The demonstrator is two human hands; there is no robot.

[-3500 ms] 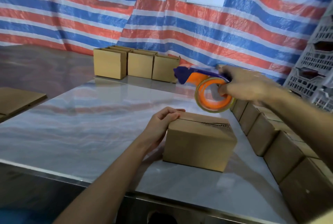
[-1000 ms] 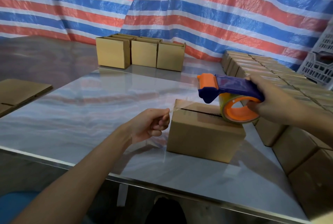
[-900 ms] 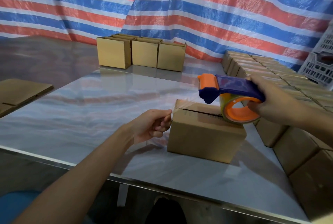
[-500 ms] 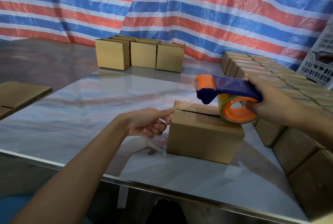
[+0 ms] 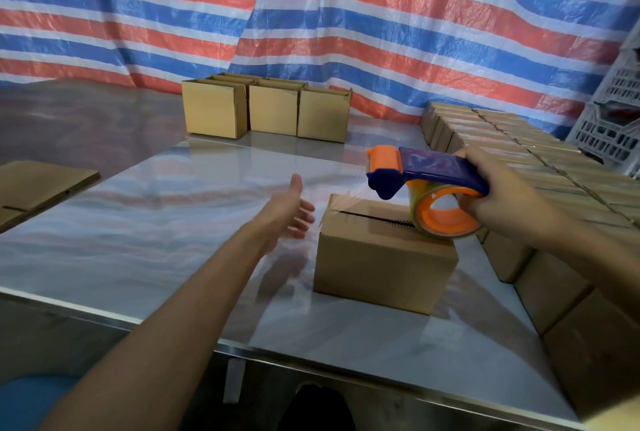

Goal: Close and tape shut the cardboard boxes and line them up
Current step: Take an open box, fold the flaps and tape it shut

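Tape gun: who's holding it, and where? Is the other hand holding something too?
The right grip holds the tape gun by the back of its blue handle, above the orange roll. The left grip is open and holds nothing.

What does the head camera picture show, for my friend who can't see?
A right hand holds an orange and blue tape dispenser over a closed cardboard box on a shiny table. The left hand, open, hovers beside the box's left end. More boxes line the right.

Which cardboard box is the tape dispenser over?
The lone central box, under the tape dispenser in the right hand; three back boxes and the right-side row stand apart.
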